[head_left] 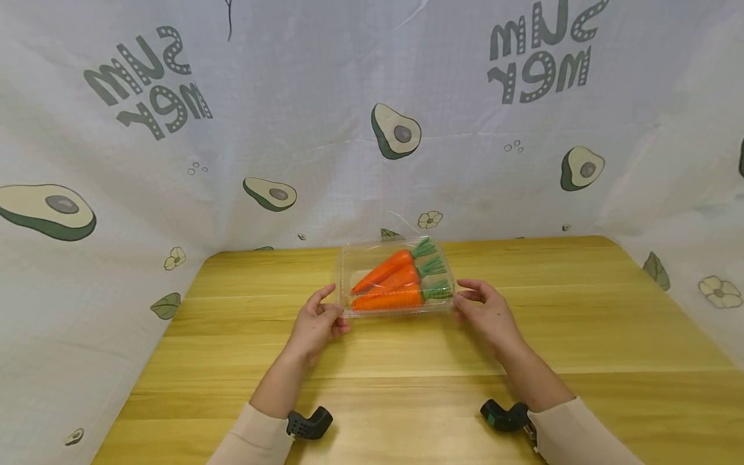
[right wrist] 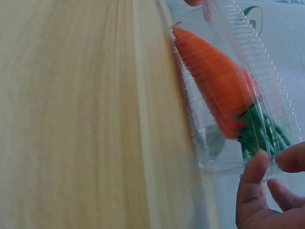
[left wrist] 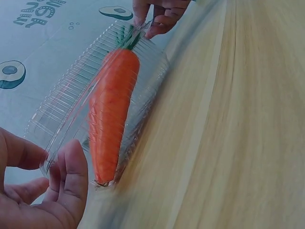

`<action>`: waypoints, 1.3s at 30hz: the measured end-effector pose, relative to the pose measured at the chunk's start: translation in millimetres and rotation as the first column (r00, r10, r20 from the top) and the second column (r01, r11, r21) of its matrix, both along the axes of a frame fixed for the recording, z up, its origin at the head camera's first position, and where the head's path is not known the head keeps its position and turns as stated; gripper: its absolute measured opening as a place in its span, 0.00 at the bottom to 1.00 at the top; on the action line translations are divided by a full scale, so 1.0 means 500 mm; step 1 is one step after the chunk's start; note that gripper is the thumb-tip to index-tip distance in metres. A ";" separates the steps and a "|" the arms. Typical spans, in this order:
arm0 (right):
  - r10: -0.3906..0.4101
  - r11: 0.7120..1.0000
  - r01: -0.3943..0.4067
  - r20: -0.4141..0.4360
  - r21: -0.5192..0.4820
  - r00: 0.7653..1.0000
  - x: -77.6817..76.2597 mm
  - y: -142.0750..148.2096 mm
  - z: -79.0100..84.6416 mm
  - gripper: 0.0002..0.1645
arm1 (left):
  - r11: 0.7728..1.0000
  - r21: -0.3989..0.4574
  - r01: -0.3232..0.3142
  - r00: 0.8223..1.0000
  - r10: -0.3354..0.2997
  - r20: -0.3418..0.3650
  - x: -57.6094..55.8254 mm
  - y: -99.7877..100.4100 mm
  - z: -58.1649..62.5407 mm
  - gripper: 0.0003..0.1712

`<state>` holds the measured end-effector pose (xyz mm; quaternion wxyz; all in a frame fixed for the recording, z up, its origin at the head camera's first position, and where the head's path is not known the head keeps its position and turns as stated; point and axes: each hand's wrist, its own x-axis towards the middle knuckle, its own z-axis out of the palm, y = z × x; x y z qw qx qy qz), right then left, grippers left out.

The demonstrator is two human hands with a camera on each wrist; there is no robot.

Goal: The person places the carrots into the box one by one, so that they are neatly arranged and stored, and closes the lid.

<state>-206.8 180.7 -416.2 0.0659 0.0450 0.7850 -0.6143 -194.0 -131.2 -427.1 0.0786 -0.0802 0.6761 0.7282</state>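
Note:
A clear plastic clamshell container (head_left: 361,258) with ribbed edges holds three orange carrots (head_left: 386,300) with green tops. Its lid lies closed over them, and the green ends point right. My left hand (head_left: 314,328) pinches the near left corner of the rim between thumb and fingers. At the near right corner, my right hand (head_left: 487,318) grips the rim the same way. From the left wrist, the nearest carrot (left wrist: 112,100) shows through the clear side wall. The right wrist view has the right thumb and fingers (right wrist: 255,179) at the rim beside the green leaves.
Under the container is a light wood-grain table (head_left: 395,374), whose far edge runs just behind it. A white cloth (head_left: 325,77) printed with avocados and lettering hangs at the back and sides. Black wrist devices (head_left: 310,424) sit at both sleeve cuffs.

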 end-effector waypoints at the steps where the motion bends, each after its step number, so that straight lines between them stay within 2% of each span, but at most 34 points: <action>1: 0.014 1.000 -0.014 0.012 -0.023 1.000 0.000 0.001 0.000 0.32 | 1.000 0.002 0.003 1.000 -0.003 -0.003 0.000 -0.001 0.000 0.35; 6: 0.095 0.979 -0.082 0.064 -0.188 0.993 -0.002 0.010 -0.001 0.35 | 1.000 0.030 0.010 1.000 -0.010 -0.017 0.001 -0.003 -0.001 0.35; 12: 0.179 0.914 -0.134 0.084 -0.384 0.980 -0.004 0.019 -0.001 0.40 | 0.997 0.073 0.009 1.000 -0.007 -0.018 0.000 -0.004 -0.005 0.35; 16: 0.212 0.881 -0.140 0.112 -0.453 0.971 -0.005 0.023 -0.001 0.39 | 0.997 0.083 0.001 1.000 0.000 -0.010 -0.001 -0.004 -0.004 0.35; 19: 0.226 0.870 -0.146 0.118 -0.471 0.967 -0.006 0.026 -0.002 0.39 | 0.996 0.088 -0.004 1.000 0.004 -0.007 -0.003 -0.004 -0.003 0.35; 25: 0.224 0.871 -0.154 0.099 -0.467 0.969 -0.008 0.028 -0.007 0.37 | 0.996 0.092 -0.016 1.000 0.018 -0.020 -0.003 -0.001 0.000 0.34; 31: 0.214 0.893 -0.162 0.079 -0.419 0.974 -0.007 0.027 -0.009 0.36 | 0.997 0.067 -0.023 0.999 0.026 -0.034 0.000 0.001 0.000 0.34; 39: 0.176 0.925 -0.135 0.085 -0.356 0.981 -0.005 0.020 -0.008 0.37 | 0.996 0.088 -0.026 0.999 0.028 -0.017 -0.004 0.000 -0.005 0.33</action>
